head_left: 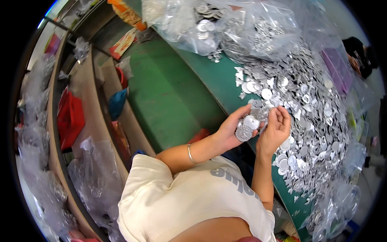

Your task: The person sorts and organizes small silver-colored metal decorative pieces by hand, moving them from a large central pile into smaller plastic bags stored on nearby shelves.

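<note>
My left hand [230,130] is turned palm up at the table's near edge and cradles several silvery metal pieces. Among them are a round patterned disc [244,133] and a smooth shiny one [251,122]. Close beside it, my right hand [275,132] has its fingers bent and thumb pressed in at the edge of more silvery pieces [261,113]. Whether it grips one of these I cannot make out. Just beyond both hands spreads a large heap of loose silvery metal pieces [306,105], some round, some irregular, on the green table [219,82].
Clear plastic bags [258,30] of metal pieces stand at the table's far end. Another plastic bag [336,209] lies near right. A purple container [338,70] sits behind the heap. To the left, shelves [80,88] hold a red bin [70,119] and plastic bags. A person [360,56] is at far right.
</note>
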Motion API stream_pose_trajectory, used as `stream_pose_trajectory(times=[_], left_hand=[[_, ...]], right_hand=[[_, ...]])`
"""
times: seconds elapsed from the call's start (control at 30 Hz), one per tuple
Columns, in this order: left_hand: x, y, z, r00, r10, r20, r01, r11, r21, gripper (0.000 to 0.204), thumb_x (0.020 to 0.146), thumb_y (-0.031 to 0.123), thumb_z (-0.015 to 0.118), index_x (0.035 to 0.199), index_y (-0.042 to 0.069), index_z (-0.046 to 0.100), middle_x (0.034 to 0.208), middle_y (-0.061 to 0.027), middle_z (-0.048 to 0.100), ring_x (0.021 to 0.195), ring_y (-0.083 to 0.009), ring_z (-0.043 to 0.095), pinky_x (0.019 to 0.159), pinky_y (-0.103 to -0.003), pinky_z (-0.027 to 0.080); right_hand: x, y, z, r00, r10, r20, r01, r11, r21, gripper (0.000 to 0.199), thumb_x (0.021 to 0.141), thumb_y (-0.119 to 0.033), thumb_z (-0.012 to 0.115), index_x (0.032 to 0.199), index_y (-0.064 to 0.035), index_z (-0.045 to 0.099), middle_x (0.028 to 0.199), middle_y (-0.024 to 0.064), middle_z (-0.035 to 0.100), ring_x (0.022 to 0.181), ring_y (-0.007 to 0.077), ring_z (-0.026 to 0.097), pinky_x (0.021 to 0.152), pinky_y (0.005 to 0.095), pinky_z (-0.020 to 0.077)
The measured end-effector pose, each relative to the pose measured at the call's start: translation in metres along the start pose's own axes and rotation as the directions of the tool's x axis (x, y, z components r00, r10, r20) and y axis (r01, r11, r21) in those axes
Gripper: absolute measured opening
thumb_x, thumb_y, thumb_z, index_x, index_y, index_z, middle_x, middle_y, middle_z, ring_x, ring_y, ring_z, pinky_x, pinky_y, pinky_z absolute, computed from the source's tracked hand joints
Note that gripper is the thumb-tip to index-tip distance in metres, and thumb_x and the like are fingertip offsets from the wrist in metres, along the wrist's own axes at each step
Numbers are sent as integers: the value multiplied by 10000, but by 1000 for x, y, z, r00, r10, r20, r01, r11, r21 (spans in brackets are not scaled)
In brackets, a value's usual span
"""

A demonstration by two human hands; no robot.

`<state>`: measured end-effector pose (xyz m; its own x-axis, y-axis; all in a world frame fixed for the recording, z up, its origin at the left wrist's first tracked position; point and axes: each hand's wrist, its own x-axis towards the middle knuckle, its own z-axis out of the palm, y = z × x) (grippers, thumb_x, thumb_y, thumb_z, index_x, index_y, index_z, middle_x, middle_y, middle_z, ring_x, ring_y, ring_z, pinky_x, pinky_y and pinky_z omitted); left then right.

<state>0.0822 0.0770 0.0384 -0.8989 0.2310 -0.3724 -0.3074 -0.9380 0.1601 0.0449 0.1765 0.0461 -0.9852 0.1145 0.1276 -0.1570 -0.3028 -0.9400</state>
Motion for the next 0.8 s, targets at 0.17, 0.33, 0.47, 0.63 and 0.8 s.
stream_pose_trajectory(times=[0.17,0.33,0.47,0.63,0.8], left_hand=[[11,-5,-1,994,-30,-102,30,1000,-1,343,867,385,505,996,70,552,890,-51,609,760,-161,594,526,-251,488],[9,-3,1,1000,23,-10,-23,999,25,323,884,371,488,1005,80,558,882,-32,614,776,-131,597,596,-271,493],[13,-10,-13,997,65,46,-64,998,-13,250,877,258,526,1029,61,551,927,-53,612,837,-162,600,775,-310,492],[28,-15,-28,985,159,60,-151,981,-122,204,844,248,586,962,82,577,896,-28,612,740,-138,595,646,-280,495],[19,-7,-18,858,497,-127,-451,849,276,282,873,261,545,1072,62,546,986,5,550,920,-70,512,751,-206,433]], right_hand=[[3,-3,-8,990,137,31,-140,979,149,218,836,24,547,1043,35,480,889,66,542,792,90,522,697,197,431],[-4,8,-5,983,28,182,21,965,-263,159,786,56,557,943,28,567,867,50,537,780,94,503,686,215,410],[-10,9,-1,979,-85,188,168,859,-485,149,791,9,556,939,7,577,856,63,545,780,150,514,713,264,415],[-18,19,-1,989,-100,111,139,882,-450,272,862,-91,511,1109,21,504,1063,125,531,976,220,484,855,329,380],[-20,19,25,688,-371,624,697,577,-426,334,902,-206,459,1129,34,511,1147,161,514,1062,281,481,905,376,365]])
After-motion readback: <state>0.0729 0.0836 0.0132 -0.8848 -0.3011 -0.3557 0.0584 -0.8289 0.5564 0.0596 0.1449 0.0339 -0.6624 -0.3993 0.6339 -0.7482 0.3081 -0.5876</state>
